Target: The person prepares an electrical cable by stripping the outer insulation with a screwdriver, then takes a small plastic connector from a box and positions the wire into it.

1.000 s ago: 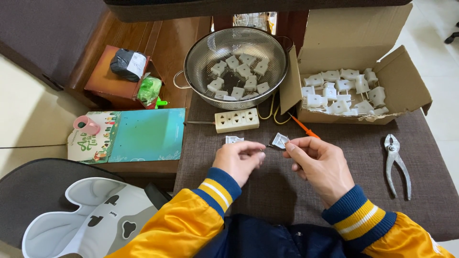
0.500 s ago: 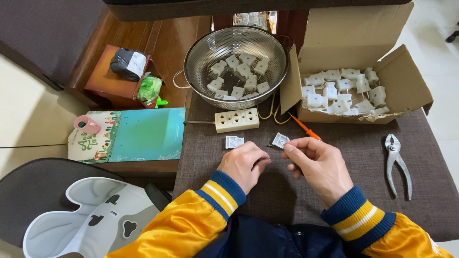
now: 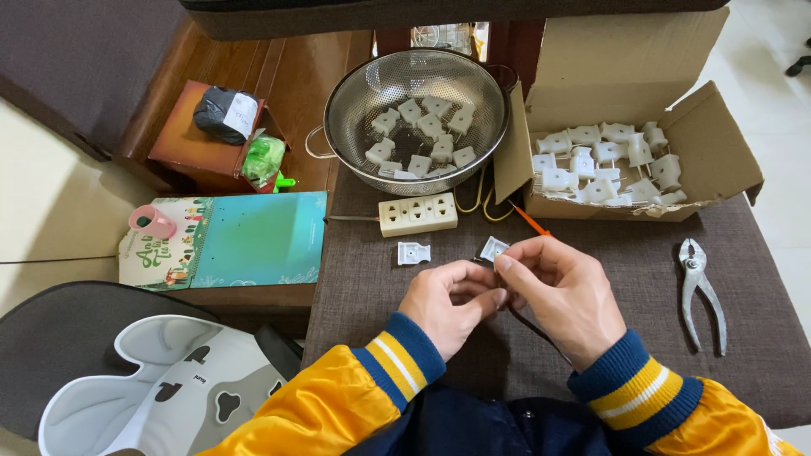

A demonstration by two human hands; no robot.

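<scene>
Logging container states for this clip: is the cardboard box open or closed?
Open. The cardboard box has its flaps folded outward and up, and the white plastic parts inside show from above.

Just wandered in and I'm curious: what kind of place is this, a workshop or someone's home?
Probably a home used for small assembly work: a kitchen colander and a cardboard box both hold white plastic plug parts, with pliers lying on the cloth-covered table.

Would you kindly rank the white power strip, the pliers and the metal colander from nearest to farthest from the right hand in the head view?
From the right hand:
1. White power strip, up-left.
2. Pliers, on the right.
3. Metal colander, farthest, at the back.
</scene>
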